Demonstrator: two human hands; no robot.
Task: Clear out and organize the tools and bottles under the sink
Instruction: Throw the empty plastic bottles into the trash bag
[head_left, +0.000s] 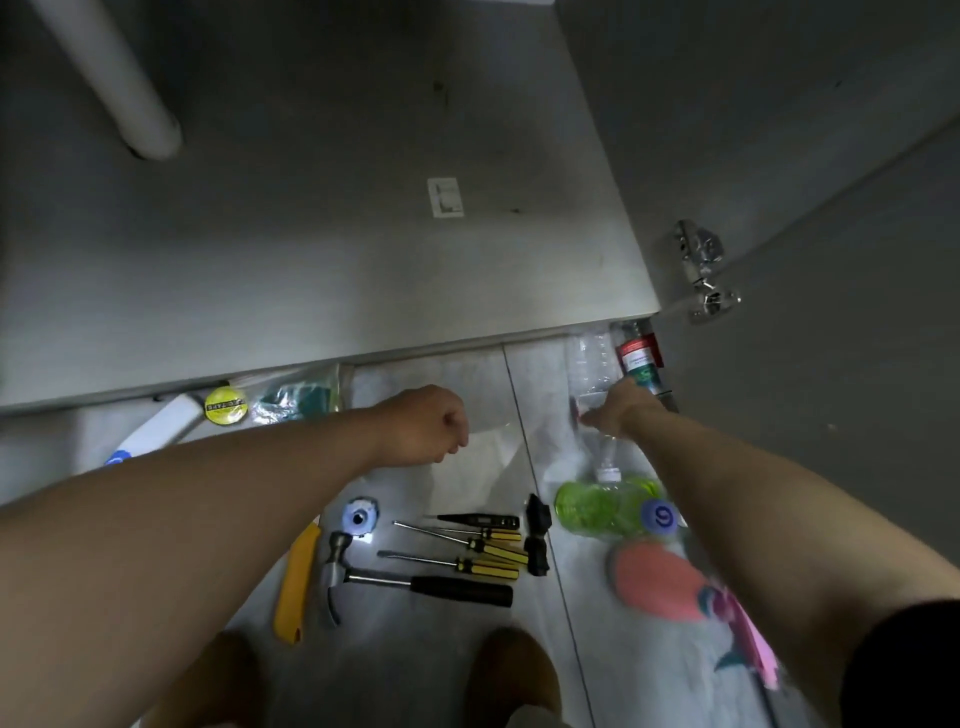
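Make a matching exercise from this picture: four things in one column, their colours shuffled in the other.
Things:
1. hammer
2. box cutter
3. big bottle
4. pipe

Colours:
A. green
B. white
C. black grip, steel head
D. yellow

Pairs: 1-C, 2-D, 3-A, 4-B

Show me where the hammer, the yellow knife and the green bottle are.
hammer (462, 591): head view, black grip.
yellow knife (297, 582): head view, middle of body.
green bottle (597, 506): head view, green side.
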